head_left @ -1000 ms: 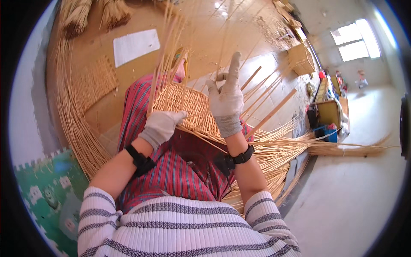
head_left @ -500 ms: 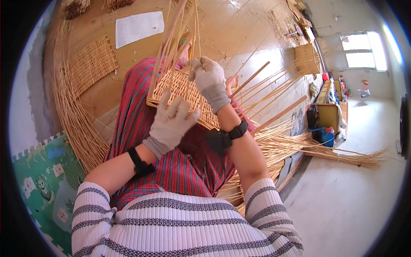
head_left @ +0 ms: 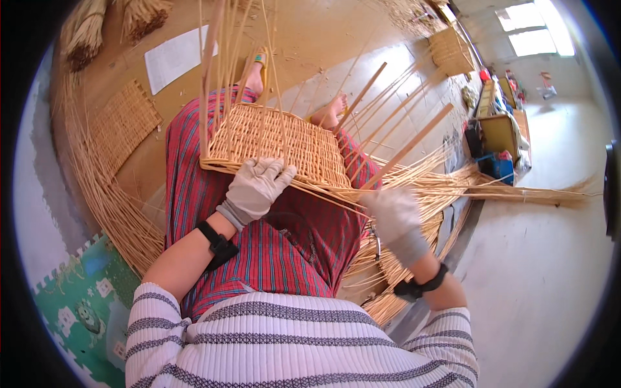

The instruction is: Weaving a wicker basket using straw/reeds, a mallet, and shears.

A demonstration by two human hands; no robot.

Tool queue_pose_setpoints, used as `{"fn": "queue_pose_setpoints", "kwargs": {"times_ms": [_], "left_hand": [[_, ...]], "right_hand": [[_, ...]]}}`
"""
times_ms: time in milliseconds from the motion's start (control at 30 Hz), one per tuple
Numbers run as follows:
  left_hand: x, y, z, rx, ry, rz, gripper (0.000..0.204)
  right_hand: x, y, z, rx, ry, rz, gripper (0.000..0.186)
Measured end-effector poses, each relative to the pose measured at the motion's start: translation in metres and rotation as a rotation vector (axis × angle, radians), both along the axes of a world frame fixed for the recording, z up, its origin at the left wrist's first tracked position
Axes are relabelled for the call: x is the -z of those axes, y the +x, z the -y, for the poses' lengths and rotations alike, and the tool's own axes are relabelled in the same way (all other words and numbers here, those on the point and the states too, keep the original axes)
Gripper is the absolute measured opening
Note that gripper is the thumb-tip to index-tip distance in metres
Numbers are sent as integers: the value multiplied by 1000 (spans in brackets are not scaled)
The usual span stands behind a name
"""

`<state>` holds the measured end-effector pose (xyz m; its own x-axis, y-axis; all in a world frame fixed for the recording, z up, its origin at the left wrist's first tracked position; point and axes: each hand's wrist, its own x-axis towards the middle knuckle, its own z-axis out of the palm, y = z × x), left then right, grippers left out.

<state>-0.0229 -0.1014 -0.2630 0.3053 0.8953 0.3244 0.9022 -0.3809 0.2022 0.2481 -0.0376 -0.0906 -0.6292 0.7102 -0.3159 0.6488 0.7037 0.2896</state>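
A partly woven wicker basket (head_left: 284,139) rests across my lap, its flat base of tight weave facing up. Long upright canes rise from its far and left sides, and more canes fan out to the right with thicker wooden stakes (head_left: 414,147). My left hand (head_left: 253,189), in a pale work glove, grips the near edge, fingers curled over the rim. Loose strands (head_left: 336,198) run from that edge toward my right hand (head_left: 393,216). The right glove is smeared by motion beside the basket's near right corner, so its fingers are unclear.
Loose cane piles lie at left (head_left: 113,207) and right (head_left: 446,187). A woven panel (head_left: 126,126) and a white paper sheet (head_left: 178,59) are on the floor at far left. A green foam mat (head_left: 84,304) sits near left, a blue container (head_left: 497,167) at right.
My right hand has moved from above the basket down and right, past its near right corner. My left hand has closed over the near rim. More of the base shows.
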Motion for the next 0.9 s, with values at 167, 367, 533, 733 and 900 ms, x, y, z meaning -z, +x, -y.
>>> {"fn": "queue_pose_setpoints", "kwargs": {"times_ms": [167, 367, 533, 733, 900], "left_hand": [[-6, 0, -15, 117, 21, 79, 45], [-5, 1, -23, 122, -36, 390, 47], [-14, 1, -18, 105, -248, 639, 34], [-28, 3, -27, 66, -262, 597, 27], [-23, 5, -34, -32, -327, 588, 15]], "right_hand": [[61, -13, 58, 572, -506, -1038, 34], [110, -32, 67, 1033, -1130, -1472, 59], [55, 1, 25, 748, -143, -995, 53], [69, -20, -16, 691, 12, -508, 51], [65, -55, -42, 495, 170, -765, 39]]}}
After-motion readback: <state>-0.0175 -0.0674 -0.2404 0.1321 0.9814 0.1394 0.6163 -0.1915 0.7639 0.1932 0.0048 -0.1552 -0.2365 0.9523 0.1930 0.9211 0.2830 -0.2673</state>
